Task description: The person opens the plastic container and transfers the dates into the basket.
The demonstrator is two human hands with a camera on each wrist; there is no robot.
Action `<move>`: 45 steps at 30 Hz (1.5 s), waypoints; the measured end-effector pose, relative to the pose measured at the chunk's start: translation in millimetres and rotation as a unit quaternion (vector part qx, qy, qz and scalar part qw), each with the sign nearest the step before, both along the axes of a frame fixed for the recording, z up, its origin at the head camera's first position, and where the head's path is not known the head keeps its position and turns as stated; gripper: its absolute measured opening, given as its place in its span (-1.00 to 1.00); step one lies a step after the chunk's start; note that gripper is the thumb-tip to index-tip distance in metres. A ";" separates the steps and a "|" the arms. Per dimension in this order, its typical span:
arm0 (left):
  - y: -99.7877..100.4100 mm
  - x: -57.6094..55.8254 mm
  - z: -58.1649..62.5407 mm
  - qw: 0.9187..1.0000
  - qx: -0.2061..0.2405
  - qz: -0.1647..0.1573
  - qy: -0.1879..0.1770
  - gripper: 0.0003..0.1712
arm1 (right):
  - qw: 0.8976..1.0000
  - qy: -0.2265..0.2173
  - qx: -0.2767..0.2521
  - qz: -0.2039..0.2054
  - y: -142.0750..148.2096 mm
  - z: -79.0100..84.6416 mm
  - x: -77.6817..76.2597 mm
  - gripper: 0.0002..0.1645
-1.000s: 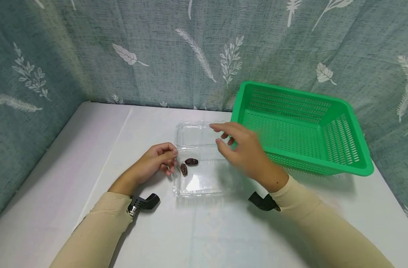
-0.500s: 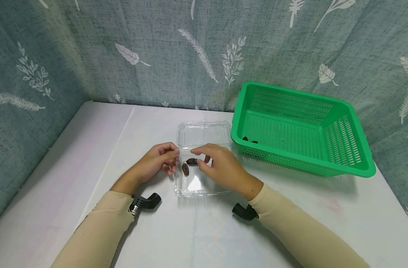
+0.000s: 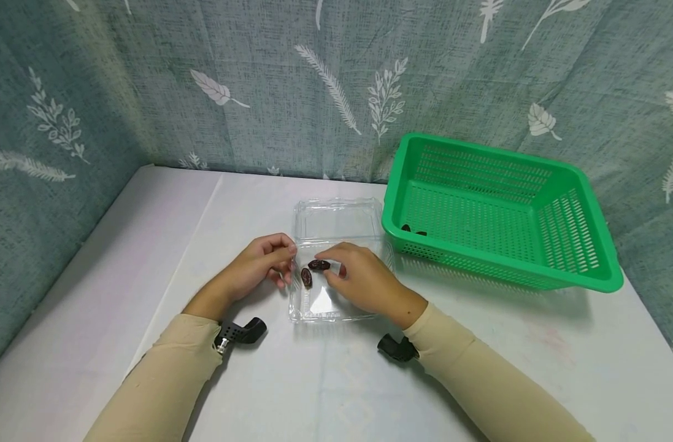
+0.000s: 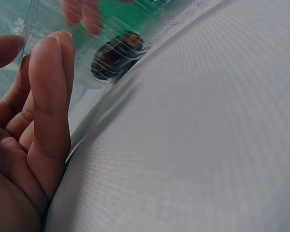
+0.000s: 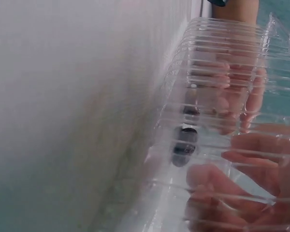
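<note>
A clear plastic clamshell box (image 3: 342, 304) lies with its lid folded back on the white table. Inside, toward its left, are two dark brown dates, an upper date (image 3: 318, 265) and a lower date (image 3: 306, 278). My left hand (image 3: 261, 264) pinches the box's left rim between thumb and finger. My right hand (image 3: 364, 279) reaches into the box, its index finger and thumb parted around the upper date. Through the clear ribbed wall in the right wrist view, a date (image 5: 184, 147) lies near the right thumb (image 5: 205, 176); contact is unclear.
A green perforated basket (image 3: 502, 273) stands at the back right, beside the box. Two dark pieces (image 3: 421, 233), partly hidden by its front rim, lie in its near left corner. A patterned cloth (image 3: 259, 92) hangs behind the table.
My right hand has moved left and down from between basket and box to the upper date. Two dark pieces now show in the basket. My left hand stays on the rim.
</note>
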State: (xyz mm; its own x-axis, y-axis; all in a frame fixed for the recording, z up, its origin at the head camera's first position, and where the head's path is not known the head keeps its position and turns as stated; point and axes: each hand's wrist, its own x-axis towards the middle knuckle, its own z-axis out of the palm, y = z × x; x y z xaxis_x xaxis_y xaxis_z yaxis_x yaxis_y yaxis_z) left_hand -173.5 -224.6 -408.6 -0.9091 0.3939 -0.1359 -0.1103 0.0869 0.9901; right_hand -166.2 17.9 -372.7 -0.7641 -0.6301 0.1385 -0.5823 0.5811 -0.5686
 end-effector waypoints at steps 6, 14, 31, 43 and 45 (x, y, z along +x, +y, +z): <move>0.6 -0.8 -0.5 1.000 -0.002 0.002 -0.001 -0.72 | 1.000 -0.019 0.020 0.001 0.5 -1.1 -0.8 -0.58; 0.1 0.9 1.1 1.000 -0.003 0.005 -0.002 -0.74 | 1.000 0.001 0.029 0.012 -1.1 -3.9 -1.0 -0.58; 0.2 1.0 1.1 1.000 -0.001 0.007 -0.003 -0.75 | 0.998 -0.002 0.061 0.019 -0.8 -5.1 1.3 -0.57; 0.5 1.2 0.9 1.000 0.003 0.006 0.000 -0.77 | 0.999 -0.018 0.045 0.013 -1.0 -7.6 -3.0 -0.67; 0.4 0.6 0.7 1.000 0.001 0.007 0.002 -0.76 | 0.999 -0.017 0.044 0.011 -1.0 -7.4 -3.3 -0.69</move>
State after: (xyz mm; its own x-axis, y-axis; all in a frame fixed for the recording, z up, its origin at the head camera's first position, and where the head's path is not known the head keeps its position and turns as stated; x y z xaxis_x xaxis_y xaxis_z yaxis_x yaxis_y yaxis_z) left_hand -172.8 -224.2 -407.9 -0.9148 0.3821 -0.1308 -0.1072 0.0825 0.9908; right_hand -169.5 16.9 -380.1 -0.7537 -0.6548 0.0564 -0.5764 0.6172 -0.5356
